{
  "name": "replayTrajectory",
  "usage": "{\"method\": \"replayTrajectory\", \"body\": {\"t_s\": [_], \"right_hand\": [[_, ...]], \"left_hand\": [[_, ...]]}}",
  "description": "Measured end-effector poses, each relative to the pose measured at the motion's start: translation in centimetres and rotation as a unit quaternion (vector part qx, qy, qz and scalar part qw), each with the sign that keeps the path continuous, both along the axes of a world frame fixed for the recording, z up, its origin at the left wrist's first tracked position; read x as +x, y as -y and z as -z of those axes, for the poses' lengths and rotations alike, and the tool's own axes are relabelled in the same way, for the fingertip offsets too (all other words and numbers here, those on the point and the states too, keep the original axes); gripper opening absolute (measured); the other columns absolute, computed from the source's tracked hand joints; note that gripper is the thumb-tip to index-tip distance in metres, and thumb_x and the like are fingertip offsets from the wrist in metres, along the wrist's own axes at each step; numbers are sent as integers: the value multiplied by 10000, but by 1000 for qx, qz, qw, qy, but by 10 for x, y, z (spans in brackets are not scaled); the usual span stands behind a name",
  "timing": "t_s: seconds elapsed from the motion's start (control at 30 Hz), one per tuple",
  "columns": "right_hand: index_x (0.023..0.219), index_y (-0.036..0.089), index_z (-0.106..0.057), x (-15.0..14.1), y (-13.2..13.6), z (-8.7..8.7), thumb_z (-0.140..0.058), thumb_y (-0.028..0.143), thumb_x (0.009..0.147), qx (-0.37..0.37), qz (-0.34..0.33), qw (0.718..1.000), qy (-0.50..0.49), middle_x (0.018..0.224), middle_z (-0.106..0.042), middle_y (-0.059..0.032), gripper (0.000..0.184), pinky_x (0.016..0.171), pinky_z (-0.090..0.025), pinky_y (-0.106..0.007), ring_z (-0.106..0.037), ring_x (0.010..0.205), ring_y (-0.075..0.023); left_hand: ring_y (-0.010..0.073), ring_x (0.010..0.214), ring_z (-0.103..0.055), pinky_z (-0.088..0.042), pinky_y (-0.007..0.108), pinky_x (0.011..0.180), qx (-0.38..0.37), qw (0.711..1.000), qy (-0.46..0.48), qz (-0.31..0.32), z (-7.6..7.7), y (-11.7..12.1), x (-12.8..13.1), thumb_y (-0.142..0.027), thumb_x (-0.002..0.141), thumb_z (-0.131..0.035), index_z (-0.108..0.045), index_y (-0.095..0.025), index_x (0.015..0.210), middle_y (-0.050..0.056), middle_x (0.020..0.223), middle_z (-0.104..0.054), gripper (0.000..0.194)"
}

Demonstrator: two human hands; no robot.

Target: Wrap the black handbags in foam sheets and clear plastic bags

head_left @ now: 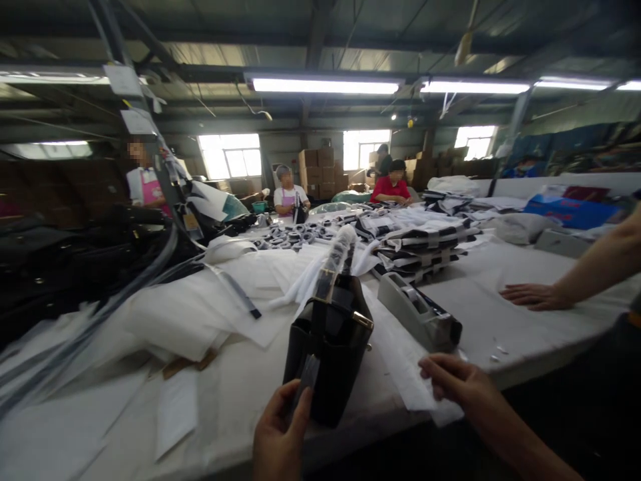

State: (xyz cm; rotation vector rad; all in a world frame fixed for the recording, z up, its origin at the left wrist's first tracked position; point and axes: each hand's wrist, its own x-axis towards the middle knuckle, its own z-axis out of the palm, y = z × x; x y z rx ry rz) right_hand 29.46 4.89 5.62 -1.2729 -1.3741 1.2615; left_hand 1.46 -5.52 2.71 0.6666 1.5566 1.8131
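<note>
A black handbag (330,347) with gold-coloured fittings stands on the table in front of me. Its handle (334,257), wrapped in white and clear film, rises above the bag. My left hand (283,421) pinches a dark strap end, covered in clear film, at the bag's near left side. To the right of the bag, my right hand (458,381) has its thumb and fingers pressed together. What they hold, if anything, I cannot make out. Below those fingers lies a strip of white wrapping sheet (400,364). A grey tape dispenser (418,310) sits just beyond my right hand.
White wrapping sheets (175,314) cover the table's left side. Stacked wrapped black pieces (423,247) lie behind the dispenser. At right, another person's hand (538,296) rests flat on the table. Several people work further back. A blue box (571,210) stands at back right.
</note>
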Motion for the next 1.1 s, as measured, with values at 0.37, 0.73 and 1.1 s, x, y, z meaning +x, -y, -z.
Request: {"method": "replayTrajectory", "body": {"t_s": [0.37,0.73,1.1], "right_hand": [[719,134,-719,-158,45,-31,-763,576,711,-43,-189,975,-106,632,-654,-9,445,471,-393,-200,-521,459,-79],[751,161,-772,-167,46,-37,-702,503,771,40,-133,986,94,622,-715,-37,350,479,-457,-224,-642,527,-165],[855,150,-792,-147,44,-25,-714,508,787,-49,-238,970,-19,766,-722,-38,373,530,-452,-210,-546,512,-88]], "left_hand": [[210,844,-668,-517,243,749,33,997,-63,14,-17,11,8,-484,711,-776,-722,-188,850,40,833,-744,332],[213,821,-675,-526,252,737,36,998,-30,49,-16,12,-4,-482,712,-789,-732,-175,845,59,832,-745,340],[16,349,-218,-148,163,358,-17,976,150,154,-12,14,-11,-614,560,-852,-689,-149,917,-108,421,-386,609]]}}
